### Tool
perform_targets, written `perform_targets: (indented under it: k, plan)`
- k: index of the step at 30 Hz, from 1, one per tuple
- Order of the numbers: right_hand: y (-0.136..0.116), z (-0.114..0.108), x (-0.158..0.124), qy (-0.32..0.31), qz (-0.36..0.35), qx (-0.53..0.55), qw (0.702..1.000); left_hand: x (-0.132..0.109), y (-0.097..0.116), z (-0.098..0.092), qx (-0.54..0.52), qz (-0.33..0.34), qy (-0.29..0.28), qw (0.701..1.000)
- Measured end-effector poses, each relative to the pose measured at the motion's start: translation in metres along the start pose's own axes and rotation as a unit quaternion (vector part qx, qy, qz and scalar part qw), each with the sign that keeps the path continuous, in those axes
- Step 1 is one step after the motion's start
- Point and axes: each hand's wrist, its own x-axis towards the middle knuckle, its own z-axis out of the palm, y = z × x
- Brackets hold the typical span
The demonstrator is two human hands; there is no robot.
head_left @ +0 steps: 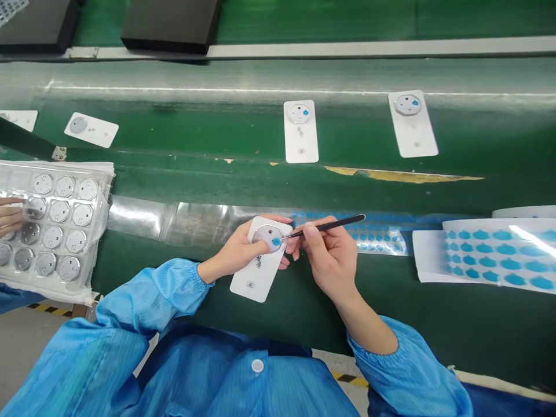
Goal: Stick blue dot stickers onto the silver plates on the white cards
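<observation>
My left hand (pixel 238 250) grips a white card (pixel 257 271) that carries a round silver metal disc (pixel 266 235) at its top end. A small blue sticker (pixel 276 241) sits on the disc's right side. My right hand (pixel 326 253) pinches black tweezers (pixel 330 225), and their tip touches the blue sticker. Both hands hover over the near green bench edge, sleeves in blue cloth.
Sheets of blue stickers (pixel 486 255) lie to the right. A clear tray of silver discs (pixel 56 226) stands at left, with another person's fingers (pixel 9 215) on it. Two finished cards (pixel 300 132) (pixel 412 123) and others (pixel 91 129) lie on the green conveyor belt. Black blocks (pixel 171 23) sit beyond.
</observation>
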Motion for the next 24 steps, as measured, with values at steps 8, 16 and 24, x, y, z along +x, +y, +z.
perform_targets:
  k: [8,16,24]
  plan:
    - [-0.0047,0.0016,-0.0012,0.01,-0.044,-0.042,0.998,-0.0001,-0.0008,-0.0013,0.001,-0.004,-0.013,1.0]
    - [-0.0065,-0.0001,-0.0001,0.001,-0.046,-0.048,0.998,0.0013,-0.0002,-0.0025,-0.007,0.0,-0.04,0.999]
    - [-0.0089,-0.0014,-0.0007,0.012,-0.068,-0.086,0.994,0.0003,0.0001,-0.0055,0.006,-0.008,-0.06,0.998]
